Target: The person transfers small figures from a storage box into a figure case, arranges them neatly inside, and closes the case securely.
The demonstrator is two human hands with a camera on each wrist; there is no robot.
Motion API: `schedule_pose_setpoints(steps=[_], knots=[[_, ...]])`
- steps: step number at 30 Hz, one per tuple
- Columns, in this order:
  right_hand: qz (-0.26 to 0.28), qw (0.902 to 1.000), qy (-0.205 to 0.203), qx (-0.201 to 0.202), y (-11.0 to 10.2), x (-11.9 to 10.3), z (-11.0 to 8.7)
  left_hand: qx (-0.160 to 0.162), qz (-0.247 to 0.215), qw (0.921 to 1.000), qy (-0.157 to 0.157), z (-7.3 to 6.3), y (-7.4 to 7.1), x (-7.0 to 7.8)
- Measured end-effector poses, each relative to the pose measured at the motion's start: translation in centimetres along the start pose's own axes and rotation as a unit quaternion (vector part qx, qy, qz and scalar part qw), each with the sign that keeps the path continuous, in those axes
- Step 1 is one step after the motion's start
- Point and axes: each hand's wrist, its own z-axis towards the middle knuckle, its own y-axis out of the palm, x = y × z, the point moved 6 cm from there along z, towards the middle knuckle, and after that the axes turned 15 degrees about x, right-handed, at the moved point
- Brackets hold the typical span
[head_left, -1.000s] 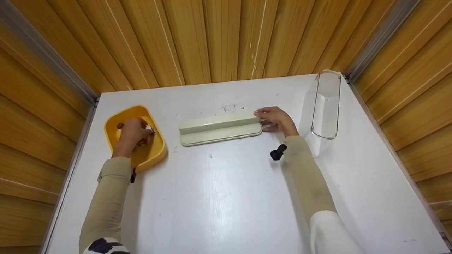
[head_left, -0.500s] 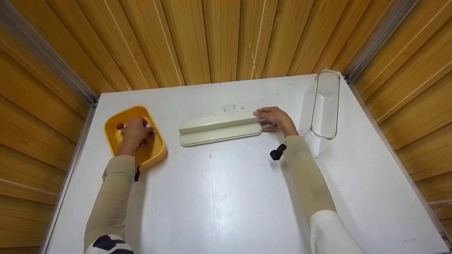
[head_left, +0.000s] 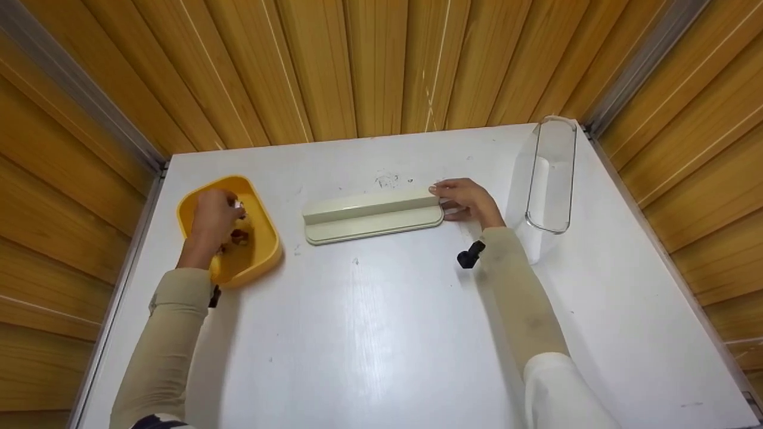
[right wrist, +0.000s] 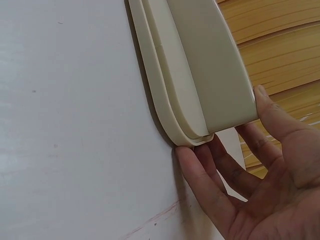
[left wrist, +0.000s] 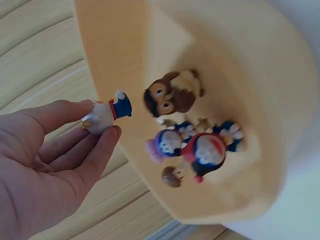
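Cream stand [head_left: 374, 220] runs crosswise, right hand [head_left: 470, 199] gripping one end; left hand [head_left: 213, 219] pinches a figurine [left wrist: 103, 117], hat [left wrist: 122, 106] outward.

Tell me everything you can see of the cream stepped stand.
The stand is long and narrow, smooth and plastic-looking, with a low front step and a raised back step. Its front corners are rounded, with a rim round the base. It sits upright on the white table, slightly slanted, between the yellow bin and the clear container. Nothing shows on its steps. The right hand grips its right end; whether that end is lifted, I can't tell.
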Motion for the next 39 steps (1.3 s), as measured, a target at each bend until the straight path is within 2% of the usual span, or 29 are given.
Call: schedule_pose_setpoints(steps=[4,8,13,18,23,27,34,39], knots=[[0.004,1.0000,-0.005,0.004,-0.1,-0.1,-0.1,0.027,0.006,0.9985,0.048,-1.0,-0.9,1.7],[-0.002,1.0000,-0.003,0.003,-0.1,-0.1,-0.2,0.017,-0.004,0.9981,0.059,-2.4,-0.9,3.5],[-0.007,1.0000,0.005,0.003,-0.2,-0.1,0.0,0.014,-0.024,0.9941,0.105,-3.5,-0.2,5.8],[-0.005,1.0000,0.007,0.001,-0.1,-0.2,0.1,-0.009,-0.051,0.9899,0.132,-4.1,1.2,7.6],[-0.007,1.0000,-0.004,0.001,-0.1,-0.2,0.1,-0.023,-0.056,0.9858,0.157,-4.2,2.9,8.9],[-0.007,1.0000,0.004,0.005,-0.2,0.2,0.1,-0.027,-0.060,0.9801,0.187,-4.5,4.3,9.5],[0.004,0.9997,0.023,0.003,-0.2,0.2,0.0,-0.015,-0.084,0.9674,0.239,-4.9,6.0,10.5],[0.000,0.9997,0.023,-0.002,-0.1,0.1,0.0,-0.022,-0.089,0.9643,0.248,-5.1,6.8,10.8]])
